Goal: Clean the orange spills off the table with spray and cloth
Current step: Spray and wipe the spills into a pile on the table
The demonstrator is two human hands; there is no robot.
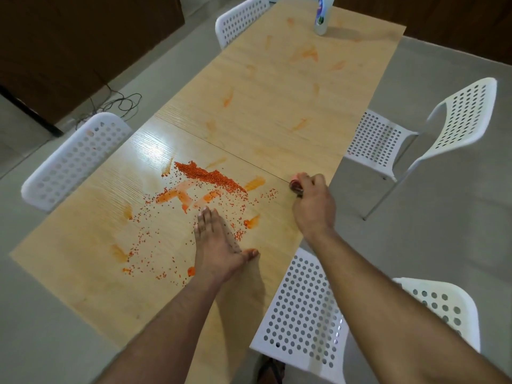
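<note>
A long light-wood table (277, 128) carries orange smears along its length and a heap of small orange grains (210, 177) near its middle, with loose grains scattered toward me. My left hand (219, 242) lies flat on the tabletop among the grains, fingers straight and together. My right hand (311, 200) is curled round a small reddish object (296, 184) at the table's right side; what it is cannot be told. A white spray bottle (322, 15) stands upright at the far end. No cloth is in view.
White perforated chairs surround the table: one on the left (74, 162), one at the far left (241, 20), one on the right (415, 134) and one close by my right arm (304, 314). Black cables (119, 103) lie on the floor at left.
</note>
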